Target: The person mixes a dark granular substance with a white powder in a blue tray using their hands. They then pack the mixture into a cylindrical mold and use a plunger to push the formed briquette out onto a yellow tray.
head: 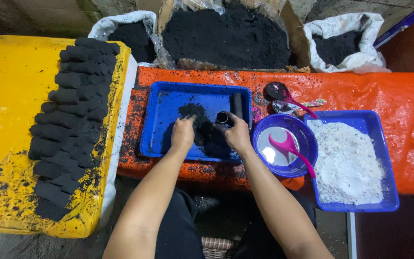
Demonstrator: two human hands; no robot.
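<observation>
A blue rectangular tray [168,103] sits on an orange-covered table and holds a heap of black powder [202,129]. My left hand [183,133] presses into the left side of that heap, fingers curled in the powder. My right hand [238,134] grips a short black tube [223,117] at the heap's right side, its open end facing up. A second black cylinder [236,104] lies in the tray's far right corner.
A yellow board [5,120] on the left carries rows of black pressed briquettes [70,120]. To the right stand a round blue bowl [264,125] with a pink spoon [291,146], a blue tray of white powder [348,160], and another spoon [279,91]. Sacks of black powder [226,36] line the back.
</observation>
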